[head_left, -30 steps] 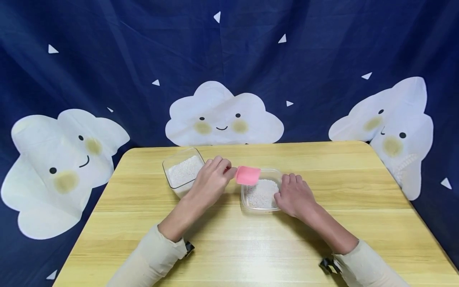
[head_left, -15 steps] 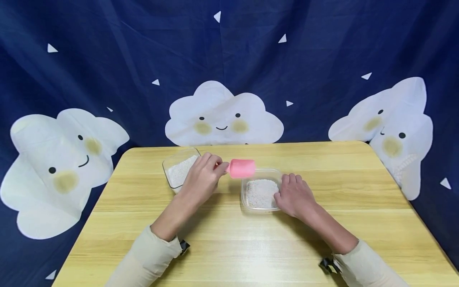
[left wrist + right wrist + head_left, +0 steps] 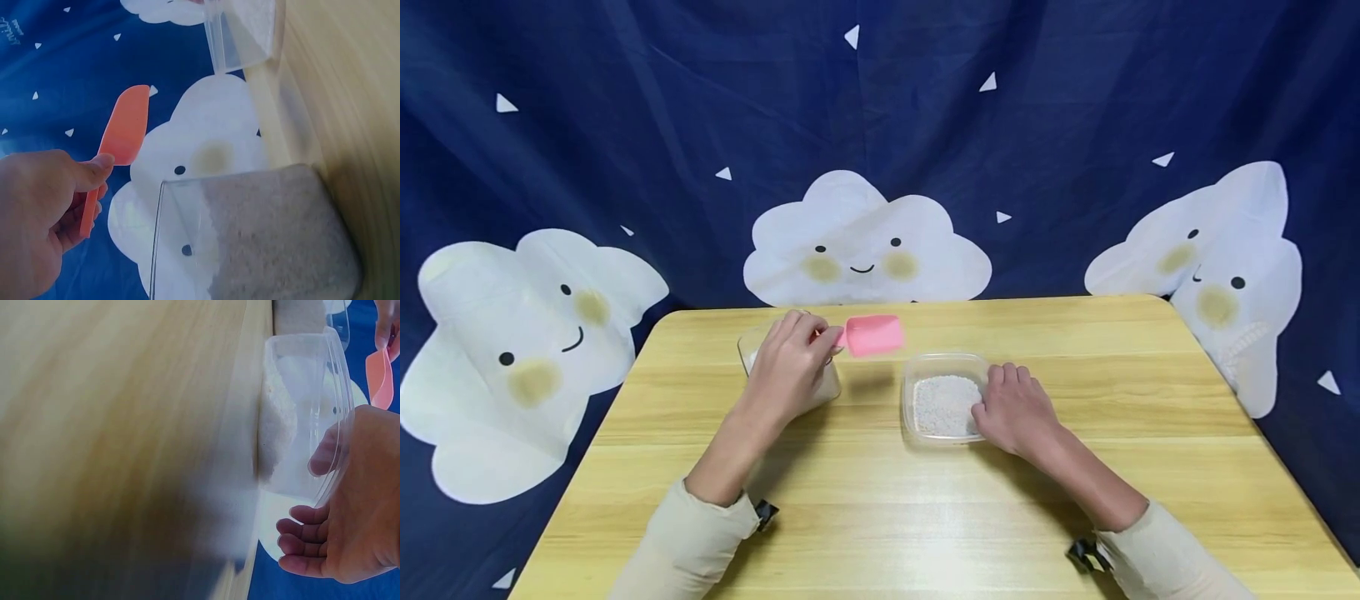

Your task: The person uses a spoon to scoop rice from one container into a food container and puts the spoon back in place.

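A pink scoop (image 3: 875, 335) is pinched by its handle between the thumb and fingers of my left hand (image 3: 786, 367). It hangs in the air right of a clear, tall container (image 3: 275, 237) filled with white rice-like grains; in the head view my hand covers much of this container. My right hand (image 3: 1018, 408) grips the right rim of a shallow clear plastic box (image 3: 943, 358). Its thumb lies inside the wall and the fingers outside, as the right wrist view shows. A mound of white grains (image 3: 947, 406) lies in the box.
Both containers stand on a light wooden table (image 3: 880, 517), a gap of bare wood between them. Behind the table's back edge hangs a dark blue curtain (image 3: 1037, 125) with smiling white clouds.
My left hand has carried the scoop left and slightly back, from over the shallow box toward the tall container. My right hand stays on the box's rim.
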The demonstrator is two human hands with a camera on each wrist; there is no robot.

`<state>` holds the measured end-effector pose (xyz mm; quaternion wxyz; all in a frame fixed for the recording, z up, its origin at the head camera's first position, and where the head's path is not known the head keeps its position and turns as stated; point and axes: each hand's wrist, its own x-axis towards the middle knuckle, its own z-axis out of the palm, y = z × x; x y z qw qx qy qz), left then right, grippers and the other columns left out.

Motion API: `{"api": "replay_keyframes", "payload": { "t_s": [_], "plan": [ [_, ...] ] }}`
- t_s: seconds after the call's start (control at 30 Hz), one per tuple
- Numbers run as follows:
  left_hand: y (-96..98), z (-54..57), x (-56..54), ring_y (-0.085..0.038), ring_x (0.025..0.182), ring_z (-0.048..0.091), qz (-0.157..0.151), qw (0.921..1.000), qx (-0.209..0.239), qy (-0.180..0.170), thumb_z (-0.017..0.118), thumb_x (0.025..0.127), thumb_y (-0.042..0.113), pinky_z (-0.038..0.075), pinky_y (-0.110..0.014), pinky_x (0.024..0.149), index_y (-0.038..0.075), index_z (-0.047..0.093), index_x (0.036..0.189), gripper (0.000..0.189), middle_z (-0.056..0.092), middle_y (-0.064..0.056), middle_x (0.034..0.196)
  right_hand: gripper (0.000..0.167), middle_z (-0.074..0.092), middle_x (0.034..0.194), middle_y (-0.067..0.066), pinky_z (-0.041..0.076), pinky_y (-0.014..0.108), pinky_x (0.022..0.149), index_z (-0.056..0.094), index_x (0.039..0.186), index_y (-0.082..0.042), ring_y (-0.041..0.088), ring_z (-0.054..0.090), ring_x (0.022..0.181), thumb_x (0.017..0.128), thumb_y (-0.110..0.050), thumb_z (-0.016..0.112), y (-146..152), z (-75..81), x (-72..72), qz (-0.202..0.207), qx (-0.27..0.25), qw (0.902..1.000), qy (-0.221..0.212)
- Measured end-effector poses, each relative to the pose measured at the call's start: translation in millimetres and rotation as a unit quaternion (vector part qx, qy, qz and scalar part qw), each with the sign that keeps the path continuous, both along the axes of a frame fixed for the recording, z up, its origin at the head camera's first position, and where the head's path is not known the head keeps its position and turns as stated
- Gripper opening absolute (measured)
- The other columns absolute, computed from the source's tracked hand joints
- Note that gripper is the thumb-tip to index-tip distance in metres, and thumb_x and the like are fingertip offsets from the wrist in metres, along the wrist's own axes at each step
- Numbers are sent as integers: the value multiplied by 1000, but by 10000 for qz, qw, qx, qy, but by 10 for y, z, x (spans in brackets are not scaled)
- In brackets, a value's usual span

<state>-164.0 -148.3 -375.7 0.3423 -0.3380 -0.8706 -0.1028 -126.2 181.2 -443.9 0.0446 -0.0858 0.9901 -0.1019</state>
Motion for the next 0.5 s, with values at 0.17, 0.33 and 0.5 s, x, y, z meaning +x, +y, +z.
{"api": "replay_keyframes", "payload": {
  "t_s": [0.17, 0.33, 0.5],
  "plan": [
    [-115, -1, -15, -33, 90, 59, 87, 9999, 92, 21, 72, 96, 15, 48, -42, 75, 5, 74, 107, 15, 68, -13, 97, 33, 47, 96, 17, 43, 46, 80, 49, 106, 8, 33, 45, 90, 92, -22, 43, 1, 5, -3, 22, 30, 10000, 4],
    [-217, 13, -21, -33, 88, 59, 222, 9997, 96, 64, 74, 94, 13, 47, -43, 72, 4, 75, 105, 14, 69, -13, 95, 34, 47, 97, 17, 42, 45, 80, 49, 106, 7, 34, 45, 92, 92, -23, 42, 3, -8, -8, 11, 16, 10000, -9],
    [-309, 35, 2, -34, 89, 60, 322, 9994, 89, -25, 72, 95, 12, 47, -44, 74, 2, 76, 105, 14, 69, -15, 94, 33, 46, 99, 18, 40, 45, 80, 48, 106, 6, 35, 44, 93, 90, -22, 42, 2, -24, -12, -35, -43, 10000, -53]
  ]
}}
